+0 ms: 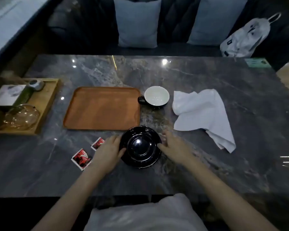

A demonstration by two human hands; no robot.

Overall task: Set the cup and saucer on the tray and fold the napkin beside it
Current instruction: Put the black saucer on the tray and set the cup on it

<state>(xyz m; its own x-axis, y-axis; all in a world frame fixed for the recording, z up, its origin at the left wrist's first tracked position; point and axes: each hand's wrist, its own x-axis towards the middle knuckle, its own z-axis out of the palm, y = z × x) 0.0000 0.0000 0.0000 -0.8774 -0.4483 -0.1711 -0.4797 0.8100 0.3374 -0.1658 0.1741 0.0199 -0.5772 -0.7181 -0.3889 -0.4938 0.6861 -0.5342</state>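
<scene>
Gripping saucer (141,147) by opposite rims, left hand (107,152) and right hand (172,147). I see glossy edges; could slip. Tray (102,108) just ahead-left; cup (156,97) beyond, clippable.

This looks like a café or restaurant booth. A polished grey marble counter (207,84) stands against a dark upholstered bench seat (173,22) with two pale blue cushions (138,22). At the counter's left edge a wooden caddy (45,100) holds a tissue box (8,95) and glassware (22,116).
</scene>
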